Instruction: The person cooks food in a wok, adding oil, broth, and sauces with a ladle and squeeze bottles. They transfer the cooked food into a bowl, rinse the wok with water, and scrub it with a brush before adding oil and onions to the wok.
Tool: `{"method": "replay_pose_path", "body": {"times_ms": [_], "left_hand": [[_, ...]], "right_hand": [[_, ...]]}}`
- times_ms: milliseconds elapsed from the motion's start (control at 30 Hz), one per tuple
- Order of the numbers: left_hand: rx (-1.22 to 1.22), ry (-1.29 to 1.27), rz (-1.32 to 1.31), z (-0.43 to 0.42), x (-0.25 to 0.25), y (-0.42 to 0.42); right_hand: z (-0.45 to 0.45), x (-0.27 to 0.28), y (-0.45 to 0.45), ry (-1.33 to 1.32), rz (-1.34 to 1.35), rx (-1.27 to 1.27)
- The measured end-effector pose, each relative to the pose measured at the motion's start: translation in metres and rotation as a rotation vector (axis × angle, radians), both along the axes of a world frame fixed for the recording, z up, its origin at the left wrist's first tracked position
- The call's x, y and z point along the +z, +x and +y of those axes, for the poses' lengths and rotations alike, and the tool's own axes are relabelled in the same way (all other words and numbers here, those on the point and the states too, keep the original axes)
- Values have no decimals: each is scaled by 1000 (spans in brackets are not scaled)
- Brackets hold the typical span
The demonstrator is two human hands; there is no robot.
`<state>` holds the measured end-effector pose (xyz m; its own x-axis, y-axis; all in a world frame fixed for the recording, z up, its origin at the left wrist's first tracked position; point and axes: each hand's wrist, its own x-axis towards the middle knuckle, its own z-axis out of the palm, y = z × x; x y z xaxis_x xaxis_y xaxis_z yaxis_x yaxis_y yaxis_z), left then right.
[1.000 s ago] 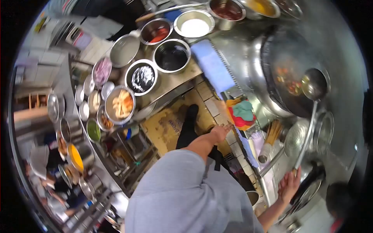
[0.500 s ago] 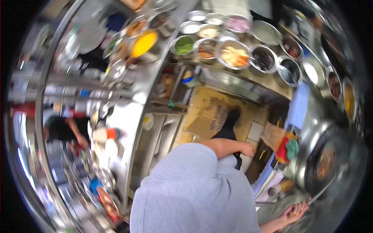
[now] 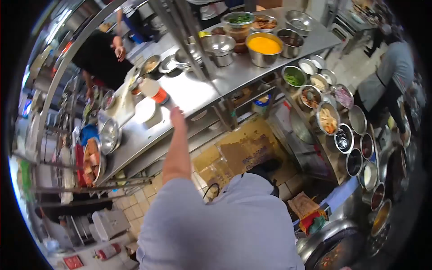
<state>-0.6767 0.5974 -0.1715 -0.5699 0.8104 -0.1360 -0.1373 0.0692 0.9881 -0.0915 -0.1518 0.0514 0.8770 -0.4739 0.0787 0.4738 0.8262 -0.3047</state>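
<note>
My left arm stretches out over the edge of the steel counter [image 3: 191, 105]. At its end, my left hand [image 3: 177, 116] is just short of a bottle [image 3: 154, 91] with a pale body, an orange-red band and a dark cap end. The hand is small and smeared, so its fingers cannot be made out. Beside the bottle is a round white dish [image 3: 145, 110]. My right hand is out of sight. At the lower right, a dark wok [image 3: 339, 252] has bits of food in it.
Several bowls of ingredients line the right-hand bench, including orange-and-yellow pieces [image 3: 327, 120]. A pot of yellow liquid [image 3: 264, 46] stands on the counter. Other people work at the far left [image 3: 101, 58] and right [image 3: 396, 67]. Flattened cardboard [image 3: 243, 148] covers the floor.
My view has turned left. My left arm has swung from near my body out towards the bottle. My right hand, which held a long-handled utensil at the wok, has left view.
</note>
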Motion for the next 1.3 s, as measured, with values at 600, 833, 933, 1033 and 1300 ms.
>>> {"method": "replay_pose_path", "body": {"times_ms": [600,833,933,1033,1300], "left_hand": [[-1366,-651,-252,-116,39,474],[-1220,-504,-23,-90,41,549],[-1311,-392,35,-83,50,545],[-1332,-456,-152,-97,108,530],[-1558,-428,-293,-138,142,549]], "right_hand": [[46,14,-159,25,214,270],[84,-10,-221,-130,331,169],[88,-20,-240,-149,407,111],[92,-18,-254,-240,501,39],[79,-4,-280,-167,390,138]]}}
